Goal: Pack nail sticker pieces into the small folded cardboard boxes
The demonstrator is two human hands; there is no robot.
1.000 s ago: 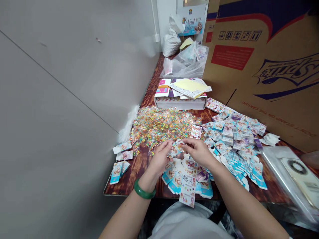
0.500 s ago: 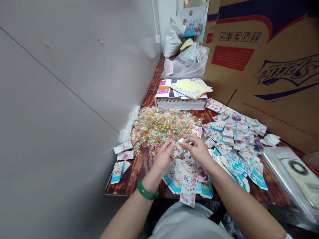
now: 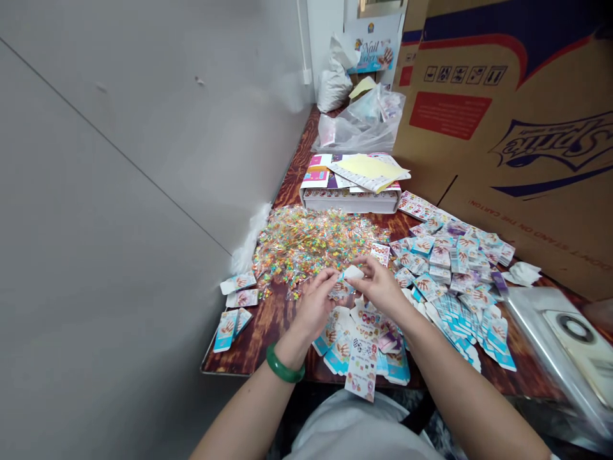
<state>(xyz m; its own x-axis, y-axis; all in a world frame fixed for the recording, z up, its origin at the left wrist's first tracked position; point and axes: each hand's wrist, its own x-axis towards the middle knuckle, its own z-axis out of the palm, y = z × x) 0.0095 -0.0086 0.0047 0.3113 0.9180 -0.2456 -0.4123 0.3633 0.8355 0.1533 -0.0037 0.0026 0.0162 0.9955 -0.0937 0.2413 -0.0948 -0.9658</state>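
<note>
Pinching small printed packet [image 3: 341, 289] in left hand [image 3: 313, 300] and its white flap [image 3: 353, 273] in right hand [image 3: 382, 287], apparently for steadiness, above blue-white cards [image 3: 341, 354] lying near, likely for ready reach.

A smooth grey wall panel [image 3: 143, 115] with a thin dark seam lines the left side, catching pale light. Beside it stretches a glossy, reddish-brown wood-grain table [image 3: 261, 332]; beyond the far end rises a narrow white wall [image 3: 326, 18].
</note>
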